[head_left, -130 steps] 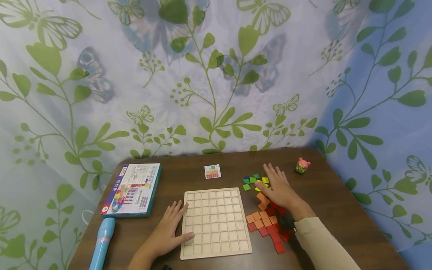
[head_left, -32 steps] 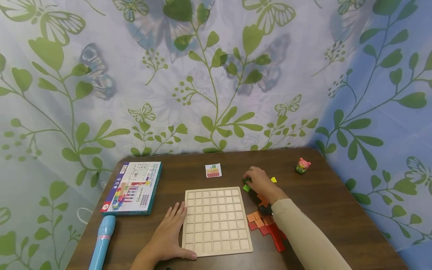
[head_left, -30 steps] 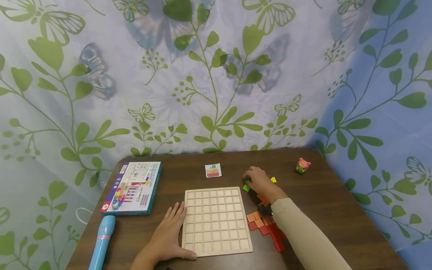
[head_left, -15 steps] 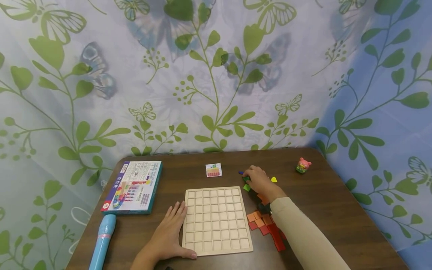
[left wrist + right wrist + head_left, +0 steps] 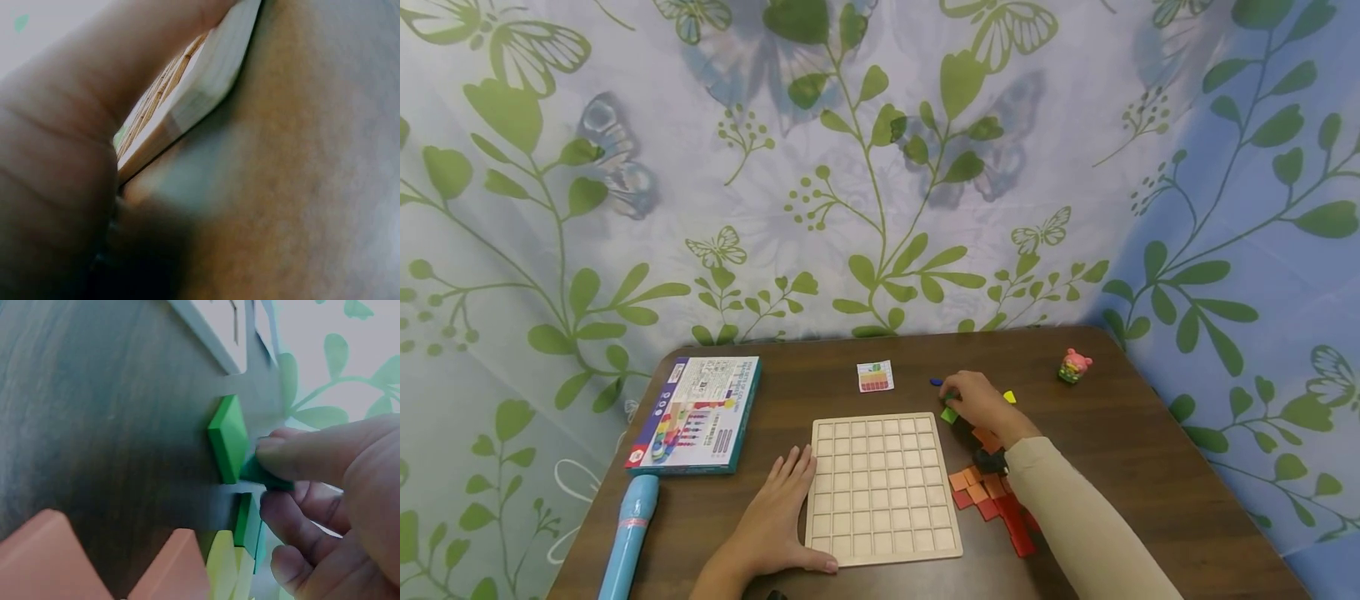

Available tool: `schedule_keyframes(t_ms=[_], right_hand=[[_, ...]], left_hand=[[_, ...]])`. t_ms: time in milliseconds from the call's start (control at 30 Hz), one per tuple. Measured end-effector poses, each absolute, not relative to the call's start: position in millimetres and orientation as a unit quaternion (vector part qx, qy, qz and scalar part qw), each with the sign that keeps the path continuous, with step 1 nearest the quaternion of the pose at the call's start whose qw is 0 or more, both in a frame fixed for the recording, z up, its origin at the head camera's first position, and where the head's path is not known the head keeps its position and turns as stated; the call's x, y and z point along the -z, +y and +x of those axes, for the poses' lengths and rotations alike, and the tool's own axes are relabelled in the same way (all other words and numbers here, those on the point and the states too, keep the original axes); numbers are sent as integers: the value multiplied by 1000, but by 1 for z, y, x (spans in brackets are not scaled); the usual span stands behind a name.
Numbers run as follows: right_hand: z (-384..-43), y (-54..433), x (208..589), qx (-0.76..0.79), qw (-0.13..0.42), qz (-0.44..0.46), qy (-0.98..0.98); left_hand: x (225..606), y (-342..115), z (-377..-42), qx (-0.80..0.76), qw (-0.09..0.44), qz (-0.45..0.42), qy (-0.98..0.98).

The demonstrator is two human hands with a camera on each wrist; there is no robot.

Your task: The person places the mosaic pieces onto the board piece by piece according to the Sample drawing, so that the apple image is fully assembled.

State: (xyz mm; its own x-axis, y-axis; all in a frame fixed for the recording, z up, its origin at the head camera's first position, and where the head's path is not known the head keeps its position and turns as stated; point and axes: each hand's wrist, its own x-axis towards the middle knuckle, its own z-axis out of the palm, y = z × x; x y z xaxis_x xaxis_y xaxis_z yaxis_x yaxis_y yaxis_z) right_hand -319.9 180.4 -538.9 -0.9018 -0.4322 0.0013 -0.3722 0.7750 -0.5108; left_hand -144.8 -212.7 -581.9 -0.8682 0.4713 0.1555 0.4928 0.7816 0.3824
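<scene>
A wooden grid board [image 5: 883, 487] lies flat on the table. My left hand [image 5: 772, 521] rests along its left side, fingers spread and nearly straight, thumb at the near left corner. In the left wrist view the thumb [image 5: 69, 106] lies against the board's edge [image 5: 187, 103]. Beyond the board's right side my right hand [image 5: 981, 404] is down among coloured tiles. Its thumb and fingers pinch a dark green tile [image 5: 265, 474], beside a bright green tile [image 5: 229, 439] on the table. A blue piece [image 5: 936, 382] lies just left of the fingertips.
Orange tiles [image 5: 976, 483] and red tiles [image 5: 1017, 527] lie right of the board, a yellow tile [image 5: 1009, 397] past the right hand. A small picture card [image 5: 876, 377] sits behind the board. Around stand a box [image 5: 700, 417], a blue microphone [image 5: 634, 521] and a pink figurine [image 5: 1074, 365].
My right hand, earlier spread over the yellow tiles, has moved left and now pinches the dark green tile. The blue piece has come into view beside it. My left thumb slid to the board's corner.
</scene>
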Motion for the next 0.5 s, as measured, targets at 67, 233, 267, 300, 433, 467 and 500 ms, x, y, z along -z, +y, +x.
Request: schedule_keyframes(t_ms=[67, 233, 267, 300, 433, 467, 500], right_hand=[[-320, 181, 536, 280, 52, -213, 935], [-320, 179, 531, 321, 47, -198, 925], [-319, 178, 530, 328, 47, -193, 923], [-319, 177, 530, 337, 46, -190, 921], [-314, 172, 528, 379, 50, -179, 907], [-313, 171, 527, 390, 54, -178, 902], [-312, 169, 527, 399, 58, -177, 898]], left_hand=[[582, -213, -145, 210, 32, -257, -943], [583, -213, -145, 211, 31, -253, -944], [583, -213, -145, 211, 28, -252, -944], [583, -213, -145, 212, 27, -253, -944], [583, -213, -146, 213, 20, -255, -943], [583, -213, -145, 214, 19, -255, -943], [583, -213, -145, 214, 19, -256, -942]])
